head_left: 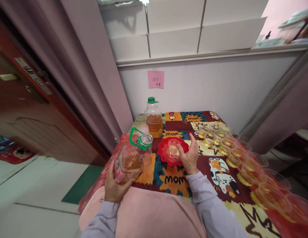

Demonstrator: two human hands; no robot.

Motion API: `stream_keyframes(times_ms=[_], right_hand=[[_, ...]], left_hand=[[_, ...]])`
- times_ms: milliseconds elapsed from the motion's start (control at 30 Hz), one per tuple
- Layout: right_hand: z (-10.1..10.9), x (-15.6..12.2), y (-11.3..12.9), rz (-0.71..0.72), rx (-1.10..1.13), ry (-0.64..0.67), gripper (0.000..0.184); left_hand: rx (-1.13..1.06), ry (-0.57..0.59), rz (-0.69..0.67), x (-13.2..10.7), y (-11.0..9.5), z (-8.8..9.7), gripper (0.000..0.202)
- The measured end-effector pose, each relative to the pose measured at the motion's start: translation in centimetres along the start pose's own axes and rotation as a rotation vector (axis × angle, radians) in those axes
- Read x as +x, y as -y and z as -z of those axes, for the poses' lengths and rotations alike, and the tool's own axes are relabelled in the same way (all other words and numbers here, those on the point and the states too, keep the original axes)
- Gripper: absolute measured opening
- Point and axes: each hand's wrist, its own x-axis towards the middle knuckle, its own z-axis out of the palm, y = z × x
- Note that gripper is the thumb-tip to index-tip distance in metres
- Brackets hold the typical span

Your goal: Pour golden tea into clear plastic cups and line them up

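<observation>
Pink cloth (158,211) | left hand (116,185): jug (134,162) | long axis slanted, mouth up-right

- The front jug (134,160) is looking like clear, glossy plastic.
- The cup (172,143) and the side cups (228,144) are showing clear, shiny plastic.
- The plate (164,150) is appearing as glossy plastic.
- The mat (177,180) is showing a smooth surface.
- The note (155,79) is looking like matt paper.
- The door (47,129) is showing polished wood, and its latch (32,74) is shining like metal.
- The curtain (79,76) and the sleeves (208,195) are looking like matt cloth.
</observation>
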Motion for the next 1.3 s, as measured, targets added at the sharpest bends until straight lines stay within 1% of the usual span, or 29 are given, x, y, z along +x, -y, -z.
stream_keyframes(times_ms=[100,167,233,300,367,433,500,600,700,767,800,833,900,1000,1067,1100,1133,1200,1300], right_hand=[[0.7,-0.9,1.2,0.035,0.027,-0.087,0.07],[0.8,-1.6,2.4,0.117,0.052,-0.136,0.059],[0.6,-2.3,3.6,0.239,0.133,-0.145,0.046],[0.4,-2.9,4.6,0.364,0.239,-0.081,0.034],[0.4,-3.3,5.3,0.45,0.306,0.01,0.025],[0.5,-3.6,5.5,0.487,0.328,0.071,0.024],[0.5,-3.8,5.4,0.479,0.336,0.103,0.028],[0.5,-4.0,5.0,0.443,0.354,0.128,0.031],[0.3,-4.3,4.8,0.393,0.402,0.138,0.028],[0.2,-4.5,5.1,0.32,0.476,0.149,0.025],[0.1,-4.5,5.3,0.265,0.528,0.16,0.027],[0.1,-4.6,5.7,0.197,0.59,0.177,0.033],[-0.1,-4.6,6.9,0.03,0.738,0.242,0.056],[-0.4,-4.0,9.1,-0.246,0.942,0.411,0.091],[-0.8,-3.1,10.8,-0.375,1.029,0.489,0.106],[-1.0,-2.6,11.6,-0.41,1.067,0.502,0.111],[-1.1,-2.1,12.4,-0.423,1.103,0.501,0.113],[-1.5,-1.0,13.8,-0.416,1.158,0.48,0.109],[-1.6,0.4,15.2,-0.42,1.188,0.453,0.086]], left_hand=[[-0.014,-0.014,-0.019,0.0,0.1,0.0,0.115],[-0.013,-0.02,-0.031,-0.1,0.2,0.1,0.116],[-0.005,-0.023,-0.041,-0.2,0.4,0.1,0.117],[0.005,-0.028,-0.051,-0.4,0.6,0.0,0.118],[0.014,-0.037,-0.056,-0.6,0.6,-0.1,0.117],[0.013,-0.042,-0.051,-0.7,0.6,-0.2,0.117],[0.003,-0.037,-0.04,-0.7,0.6,-0.3,0.118],[-0.005,-0.024,-0.001,-0.7,0.5,-0.5,0.12],[0.0,-0.015,0.04,-0.6,0.4,-0.5,0.12],[0.001,-0.006,0.042,-0.5,0.3,-0.5,0.12],[0.0,-0.002,0.039,-0.5,0.2,-0.5,0.12],[-0.004,0.001,0.034,-0.5,0.1,-0.5,0.12],[-0.016,0.001,0.032,-0.5,0.0,-0.6,0.119],[-0.038,0.003,0.03,-0.6,-0.2,-0.8,0.119],[-0.049,0.001,0.02,-0.7,-0.3,-1.0,0.12],[-0.052,0.0,0.015,-0.8,-0.3,-1.1,0.121],[-0.054,-0.003,0.01,-0.8,-0.4,-1.1,0.122],[-0.052,-0.002,0.005,-0.9,-0.7,-1.2,0.123],[-0.082,0.002,0.042,-0.8,-1.5,-1.0,0.122]])
